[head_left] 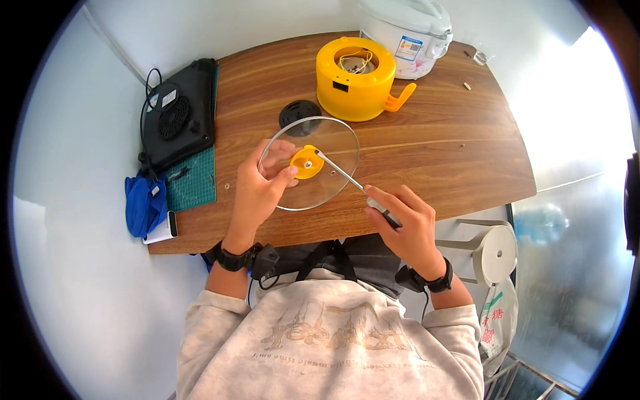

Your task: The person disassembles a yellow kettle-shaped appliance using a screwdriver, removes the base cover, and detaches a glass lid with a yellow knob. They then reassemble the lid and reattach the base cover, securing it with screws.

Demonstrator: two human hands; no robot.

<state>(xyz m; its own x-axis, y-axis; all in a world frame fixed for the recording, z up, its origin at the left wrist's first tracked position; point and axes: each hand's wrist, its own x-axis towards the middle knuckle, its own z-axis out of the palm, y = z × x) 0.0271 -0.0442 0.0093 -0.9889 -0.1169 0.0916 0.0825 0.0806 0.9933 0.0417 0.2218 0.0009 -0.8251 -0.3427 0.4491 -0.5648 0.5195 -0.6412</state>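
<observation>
Glass lid [325, 189] with a metal rim is what we hold up over the counter [460, 150], in our left hand [261, 187]: the thumb rests on the yellow knob [304, 168] at the lid's middle, and other fingers reach behind the glass. Our right hand [408, 215] grasps the grey-and-black handle of a screwdriver [343, 172], whose shaft slants across the lid toward the left hand, its tip at the knob's edge; we cannot tell whether the two touch. Just beyond the left hand we see a black slotted disc [297, 113], partly behind the lid. Farther out, beyond both hands, stands a yellow pot body [353, 99] with one handle, and behind it a white rice cooker [412, 30]. Left of the left hand we have a black appliance [190, 110] lying over a green mat [199, 183].
</observation>
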